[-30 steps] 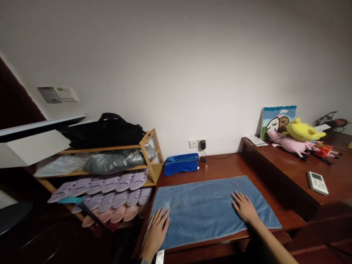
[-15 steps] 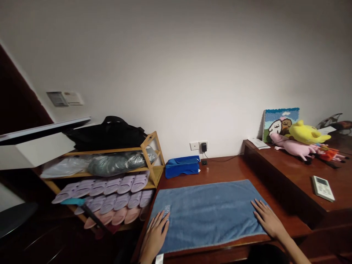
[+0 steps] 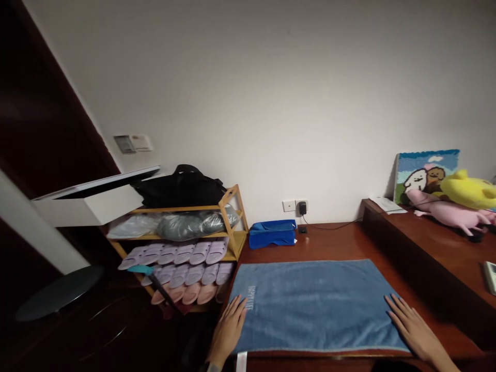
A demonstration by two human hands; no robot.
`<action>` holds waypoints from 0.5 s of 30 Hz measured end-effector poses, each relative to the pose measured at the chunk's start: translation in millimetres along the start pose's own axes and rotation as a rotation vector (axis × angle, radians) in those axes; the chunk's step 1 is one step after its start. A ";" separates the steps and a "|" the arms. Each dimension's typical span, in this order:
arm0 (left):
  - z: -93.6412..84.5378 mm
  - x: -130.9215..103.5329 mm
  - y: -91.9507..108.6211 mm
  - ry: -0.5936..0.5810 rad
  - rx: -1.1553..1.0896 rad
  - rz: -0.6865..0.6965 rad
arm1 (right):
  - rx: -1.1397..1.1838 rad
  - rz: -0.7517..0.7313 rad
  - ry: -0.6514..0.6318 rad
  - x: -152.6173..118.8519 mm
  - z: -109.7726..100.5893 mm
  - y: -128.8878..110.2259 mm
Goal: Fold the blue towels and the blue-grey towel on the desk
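Note:
A blue towel (image 3: 318, 305) lies spread out on the dark red wooden desk, with pale lettering near its left edge and a white tag hanging at its front left corner. My left hand (image 3: 229, 326) rests flat on the towel's left side, fingers stretched forward beside the lettering. On the opposite side, my right hand (image 3: 413, 325) lies with spread fingers over the towel's right edge. Neither hand grips anything. Behind the towel, a folded darker blue cloth (image 3: 272, 235) sits near the wall.
At left, a wooden rack (image 3: 232, 227) carries slippers (image 3: 184, 253), plastic-wrapped items and a black bag (image 3: 182, 188). A black plug (image 3: 303, 208) with a cord is in the wall socket. Plush toys (image 3: 449, 209) lie on the raised right surface. A dark round stool (image 3: 62, 294) stands lower left.
The view has swung left, so the scene sits further right. My right hand has shifted outward to the towel's right edge, and the towel's right side looks flatter.

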State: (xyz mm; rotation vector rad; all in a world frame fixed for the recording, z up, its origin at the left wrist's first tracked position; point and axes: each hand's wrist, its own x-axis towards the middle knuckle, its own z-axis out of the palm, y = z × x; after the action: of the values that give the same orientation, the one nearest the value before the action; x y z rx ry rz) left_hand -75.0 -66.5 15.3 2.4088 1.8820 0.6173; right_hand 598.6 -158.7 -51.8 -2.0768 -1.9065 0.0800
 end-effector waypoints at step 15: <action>-3.1 92.4 -8.5 0.077 0.042 0.049 | 0.021 -0.070 0.033 104.2 -25.0 -73.7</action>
State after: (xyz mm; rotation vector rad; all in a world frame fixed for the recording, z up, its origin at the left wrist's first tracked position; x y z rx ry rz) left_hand -66.0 21.6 43.0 2.4986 1.8881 0.6897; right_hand 545.3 -57.3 9.8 -1.9841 -1.9479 0.0494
